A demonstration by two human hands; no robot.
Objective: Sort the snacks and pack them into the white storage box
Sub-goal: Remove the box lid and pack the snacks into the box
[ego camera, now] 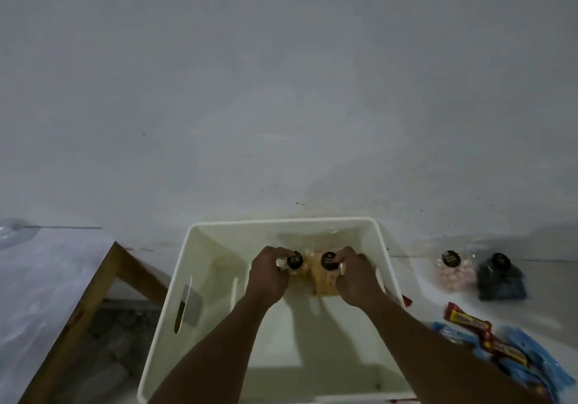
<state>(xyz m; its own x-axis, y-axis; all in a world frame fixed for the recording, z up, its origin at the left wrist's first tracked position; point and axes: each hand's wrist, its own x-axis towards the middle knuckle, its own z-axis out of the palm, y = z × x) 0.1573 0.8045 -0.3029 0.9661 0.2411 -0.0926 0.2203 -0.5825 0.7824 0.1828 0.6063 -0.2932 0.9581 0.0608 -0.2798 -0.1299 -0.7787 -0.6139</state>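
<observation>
storage box (200, 278): white
held snack bags (325, 281): yellow-orange, black round labels
right-side bags: pink (454, 274), dark navy (500, 281)
lower-right wrappers: red-yellow (469, 324), light blue (531, 360)
wall (281, 75): pale grey

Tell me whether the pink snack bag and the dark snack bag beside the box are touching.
Cannot tell. In the head view the pink snack bag and dark snack bag sit side by side, but blur hides any gap.

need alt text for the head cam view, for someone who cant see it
Two bare hands, left hand and right hand, each hold a clear snack bag with a round black label inside a white storage box. To its right lie a pink snack bag, a dark snack bag and blue and red wrappers.
</observation>
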